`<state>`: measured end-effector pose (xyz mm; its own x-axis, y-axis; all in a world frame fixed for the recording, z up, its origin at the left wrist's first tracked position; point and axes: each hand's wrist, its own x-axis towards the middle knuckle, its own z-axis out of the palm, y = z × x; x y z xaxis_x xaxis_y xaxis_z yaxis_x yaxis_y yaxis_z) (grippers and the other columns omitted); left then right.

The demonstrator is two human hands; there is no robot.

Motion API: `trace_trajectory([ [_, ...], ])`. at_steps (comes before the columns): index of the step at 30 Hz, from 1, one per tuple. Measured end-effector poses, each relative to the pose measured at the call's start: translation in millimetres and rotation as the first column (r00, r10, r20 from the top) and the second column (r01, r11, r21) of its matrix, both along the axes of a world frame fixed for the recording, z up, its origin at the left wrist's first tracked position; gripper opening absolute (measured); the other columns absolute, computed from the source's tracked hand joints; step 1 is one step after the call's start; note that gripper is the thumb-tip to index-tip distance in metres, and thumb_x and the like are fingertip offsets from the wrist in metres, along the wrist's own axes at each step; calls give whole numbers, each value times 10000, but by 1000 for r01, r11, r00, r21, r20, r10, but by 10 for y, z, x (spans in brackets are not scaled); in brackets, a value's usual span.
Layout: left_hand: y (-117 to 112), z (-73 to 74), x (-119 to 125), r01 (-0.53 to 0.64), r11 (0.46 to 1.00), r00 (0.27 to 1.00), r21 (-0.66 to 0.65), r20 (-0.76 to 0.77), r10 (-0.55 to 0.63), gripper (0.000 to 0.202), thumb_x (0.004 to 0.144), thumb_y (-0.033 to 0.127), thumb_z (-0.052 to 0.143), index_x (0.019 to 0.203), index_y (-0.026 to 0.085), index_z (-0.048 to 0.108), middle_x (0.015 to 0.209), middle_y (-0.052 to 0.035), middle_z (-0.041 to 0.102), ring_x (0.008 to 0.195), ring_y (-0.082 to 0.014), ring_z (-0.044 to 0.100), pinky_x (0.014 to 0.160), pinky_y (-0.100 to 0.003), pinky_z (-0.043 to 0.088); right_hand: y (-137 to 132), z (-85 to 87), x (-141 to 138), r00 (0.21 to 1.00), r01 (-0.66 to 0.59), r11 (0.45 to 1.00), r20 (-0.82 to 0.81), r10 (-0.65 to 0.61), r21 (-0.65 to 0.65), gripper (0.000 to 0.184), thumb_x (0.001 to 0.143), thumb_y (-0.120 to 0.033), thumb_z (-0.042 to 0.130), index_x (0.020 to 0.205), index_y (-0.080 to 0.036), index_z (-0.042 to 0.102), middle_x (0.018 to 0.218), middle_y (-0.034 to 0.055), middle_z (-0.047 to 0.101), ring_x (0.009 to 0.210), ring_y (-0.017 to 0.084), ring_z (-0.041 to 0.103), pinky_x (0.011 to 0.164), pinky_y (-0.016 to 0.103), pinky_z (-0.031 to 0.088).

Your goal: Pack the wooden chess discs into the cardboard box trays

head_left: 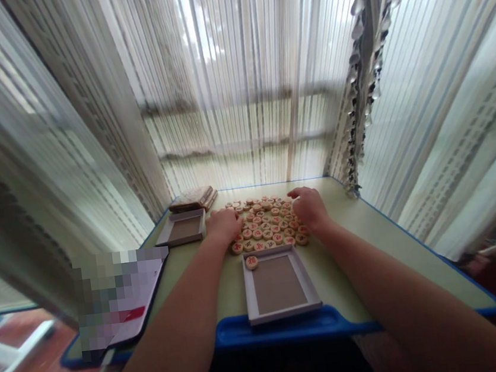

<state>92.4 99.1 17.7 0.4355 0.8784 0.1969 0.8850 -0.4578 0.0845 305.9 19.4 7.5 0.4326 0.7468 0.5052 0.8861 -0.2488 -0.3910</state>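
Several round wooden game pieces (266, 222) with red or dark characters lie in a loose heap on a pale green table (361, 239). My left hand (224, 223) rests palm down at the heap's left edge, fingers curled against the pieces. My right hand (307, 206) lies at the heap's right edge, fingers bent over the pieces. Just in front of the heap sits a shallow white box tray (250, 296) with a brown floor. One piece (252, 262) lies in its far left corner.
A second white tray (183, 227) sits at the left, with a folded wooden board (192, 199) behind it. A blurred flat object (121, 296) lies at the table's left front. The table has a blue rim (273, 329). Sheer curtains (237, 91) surround the table.
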Motion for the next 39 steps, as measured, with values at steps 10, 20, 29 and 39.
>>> trace_trajectory([
  [10, 48, -53, 6, 61, 995, 984, 82, 163, -73, 227, 705, 279, 501, 840, 252, 681, 867, -44, 683, 841, -201, 610, 708, -279, 452, 143, -134, 215, 993, -113, 952, 11, 121, -286, 319, 804, -333, 423, 964, -227, 678, 1125, 47, 611, 1028, 207, 524, 900, 295, 362],
  [20, -20, -26, -8, 72, 991, 983, 115, 159, -90, 283, 703, 219, 457, 832, 254, 707, 882, -49, 689, 870, -201, 612, 784, -294, 457, 87, -134, 349, 999, -31, 970, -31, 25, -241, 309, 706, -189, 487, 943, -200, 685, 971, 64, 675, 904, 180, 600, 799, 247, 423],
  [29, -57, -12, 11, 72, 984, 979, 165, 179, -102, 305, 717, 201, 423, 808, 246, 711, 871, -47, 693, 880, -194, 609, 811, -296, 453, 88, -126, 399, 990, -45, 982, -137, 20, -183, 222, 680, -255, 568, 827, -155, 701, 827, 84, 693, 789, 187, 619, 712, 251, 442],
  [39, -55, -18, -3, 127, 966, 972, 224, 168, -167, 301, 718, 230, 418, 798, 228, 708, 842, -42, 696, 852, -193, 609, 801, -284, 446, 137, -167, 417, 971, -64, 997, -233, 50, -52, 305, 670, -218, 610, 963, -141, 637, 865, 45, 679, 758, 127, 611, 689, 214, 457],
])
